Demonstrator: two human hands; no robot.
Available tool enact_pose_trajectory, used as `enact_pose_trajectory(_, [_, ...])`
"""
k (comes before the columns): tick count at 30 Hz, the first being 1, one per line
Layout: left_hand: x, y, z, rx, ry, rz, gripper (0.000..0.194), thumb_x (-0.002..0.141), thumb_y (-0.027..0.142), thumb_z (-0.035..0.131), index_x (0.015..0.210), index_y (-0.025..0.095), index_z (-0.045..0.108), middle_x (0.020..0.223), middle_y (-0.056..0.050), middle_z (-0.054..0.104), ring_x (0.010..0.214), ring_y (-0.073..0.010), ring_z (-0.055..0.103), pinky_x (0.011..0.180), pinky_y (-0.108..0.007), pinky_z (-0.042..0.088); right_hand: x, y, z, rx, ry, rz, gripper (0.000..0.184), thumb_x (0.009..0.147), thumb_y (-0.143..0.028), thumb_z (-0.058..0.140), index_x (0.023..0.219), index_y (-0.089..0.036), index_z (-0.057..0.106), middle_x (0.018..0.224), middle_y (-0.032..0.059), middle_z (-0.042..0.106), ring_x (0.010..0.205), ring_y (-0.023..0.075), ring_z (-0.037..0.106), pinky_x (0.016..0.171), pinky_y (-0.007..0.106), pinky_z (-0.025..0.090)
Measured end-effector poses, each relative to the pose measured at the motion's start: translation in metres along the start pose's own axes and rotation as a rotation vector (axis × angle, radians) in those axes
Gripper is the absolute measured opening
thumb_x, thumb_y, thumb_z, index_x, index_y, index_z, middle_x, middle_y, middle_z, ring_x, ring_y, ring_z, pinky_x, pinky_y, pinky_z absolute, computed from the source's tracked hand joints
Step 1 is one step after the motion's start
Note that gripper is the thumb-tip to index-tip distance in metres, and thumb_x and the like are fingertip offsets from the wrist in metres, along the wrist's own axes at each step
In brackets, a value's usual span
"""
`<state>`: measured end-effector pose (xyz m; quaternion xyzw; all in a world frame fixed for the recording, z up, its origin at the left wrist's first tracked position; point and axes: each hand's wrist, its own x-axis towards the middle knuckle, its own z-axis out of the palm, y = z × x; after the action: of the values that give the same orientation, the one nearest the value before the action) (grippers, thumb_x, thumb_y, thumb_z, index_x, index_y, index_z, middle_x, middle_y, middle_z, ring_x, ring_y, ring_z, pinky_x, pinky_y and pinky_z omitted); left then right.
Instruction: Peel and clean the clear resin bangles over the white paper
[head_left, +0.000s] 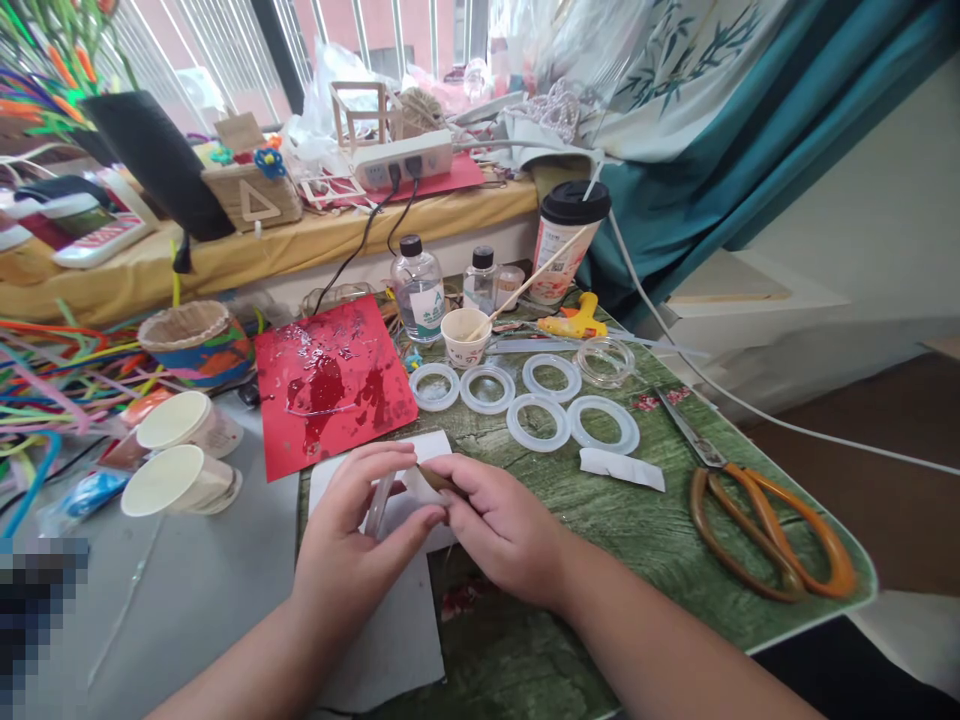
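Above a white sheet of paper (pixel 397 630), my left hand (pixel 352 510) is closed round a translucent ring mould (pixel 381 503), which stands on edge between fingers and thumb. My right hand (pixel 502 520) pinches a thin olive-brown piece (pixel 436 480) close to the ring; its kind is mostly hidden by the fingers. The fingertips of both hands nearly meet. Further off lie several similar ring moulds, among them a white one (pixel 538 422) and another (pixel 604 425). A paper cup (pixel 466 350) with a wooden stick (pixel 529 280) leaning in it stands behind them.
Wet red paper (pixel 337 390) lies to the left, beside two paper cups (pixel 187 480). Orange-handled scissors (pixel 772 530) rest at the right, near a folded white paper strip (pixel 622 468). Bottles (pixel 418 290), a lidded cup (pixel 566 240) and a yellow glue gun (pixel 576 318) stand or lie behind.
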<state>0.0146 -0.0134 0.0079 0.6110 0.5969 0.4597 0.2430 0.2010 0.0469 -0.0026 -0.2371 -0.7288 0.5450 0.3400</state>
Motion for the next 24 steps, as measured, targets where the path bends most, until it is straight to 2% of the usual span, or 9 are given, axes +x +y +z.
enact_pose_trajectory(5, [0.0036, 0.0001, -0.0001, -0.048, 0.022, -0.129, 0.014, 0.095, 0.032, 0.073, 0.107, 0.026, 0.077, 0.118, -0.006, 0.081, 0.115, -0.0274, 0.075, 0.105, -0.044, 0.060, -0.0005, 0.0014, -0.0022, -0.107, 0.052, -0.015, 0.025, 0.102, -0.012, 0.047, 0.109, -0.022, 0.070, 0.085, 0.0010, 0.068, 0.081, 0.0174, 0.065, 0.078, 0.030, 0.050])
enact_pose_trajectory(7, [0.0042, 0.0003, -0.0002, -0.077, 0.006, -0.156, 0.013, 0.096, 0.033, 0.072, 0.105, 0.027, 0.079, 0.118, -0.006, 0.082, 0.113, -0.0271, 0.076, 0.104, -0.044, 0.061, -0.0002, 0.0004, -0.0042, -0.209, 0.091, -0.031, 0.021, 0.096, -0.010, 0.053, 0.102, -0.021, 0.070, 0.086, 0.0025, 0.070, 0.082, 0.0191, 0.065, 0.079, 0.032, 0.050])
enact_pose_trajectory(9, [0.0044, 0.0011, 0.0002, -0.082, -0.016, -0.106, 0.011, 0.094, 0.029, 0.074, 0.103, 0.027, 0.081, 0.117, -0.005, 0.082, 0.111, -0.0265, 0.077, 0.101, -0.042, 0.063, 0.0000, -0.0014, -0.0053, -0.256, 0.111, -0.042, 0.019, 0.091, -0.012, 0.062, 0.105, -0.021, 0.070, 0.096, 0.0048, 0.073, 0.089, 0.0215, 0.067, 0.084, 0.035, 0.050])
enact_pose_trajectory(12, [0.0054, 0.0023, 0.0015, -0.057, -0.069, 0.038, 0.020, 0.091, 0.018, 0.073, 0.103, 0.030, 0.084, 0.114, -0.004, 0.081, 0.107, -0.0239, 0.078, 0.096, -0.037, 0.064, 0.0000, -0.0028, -0.0031, -0.080, 0.092, 0.026, 0.020, 0.094, -0.023, 0.070, 0.114, -0.022, 0.070, 0.106, 0.0051, 0.076, 0.092, 0.0206, 0.068, 0.085, 0.034, 0.053])
enact_pose_trajectory(15, [0.0065, 0.0019, 0.0029, -0.014, -0.077, 0.109, 0.029, 0.090, 0.012, 0.071, 0.105, 0.032, 0.084, 0.111, -0.003, 0.080, 0.104, -0.0215, 0.078, 0.094, -0.034, 0.065, -0.0002, -0.0008, 0.0014, 0.120, 0.103, 0.144, 0.015, 0.095, -0.029, 0.071, 0.108, -0.021, 0.069, 0.094, 0.0020, 0.073, 0.080, 0.0167, 0.065, 0.073, 0.029, 0.052])
enact_pose_trajectory(18, [0.0061, 0.0013, 0.0032, 0.025, -0.067, 0.100, 0.029, 0.089, 0.012, 0.071, 0.105, 0.031, 0.084, 0.112, -0.003, 0.081, 0.105, -0.0216, 0.078, 0.095, -0.034, 0.064, 0.0001, 0.0021, 0.0030, 0.217, 0.116, 0.175, 0.012, 0.096, -0.030, 0.071, 0.102, -0.020, 0.068, 0.083, -0.0004, 0.069, 0.074, 0.0155, 0.062, 0.069, 0.029, 0.051])
enact_pose_trajectory(24, [0.0055, 0.0036, 0.0007, -0.041, -0.022, -0.052, 0.016, 0.094, 0.028, 0.072, 0.106, 0.029, 0.083, 0.115, -0.005, 0.082, 0.108, -0.0261, 0.078, 0.097, -0.039, 0.064, 0.0022, 0.0059, 0.0012, 0.375, 0.044, 0.204, 0.014, 0.093, -0.028, 0.073, 0.103, -0.020, 0.068, 0.087, 0.0000, 0.069, 0.079, 0.0151, 0.066, 0.074, 0.029, 0.054])
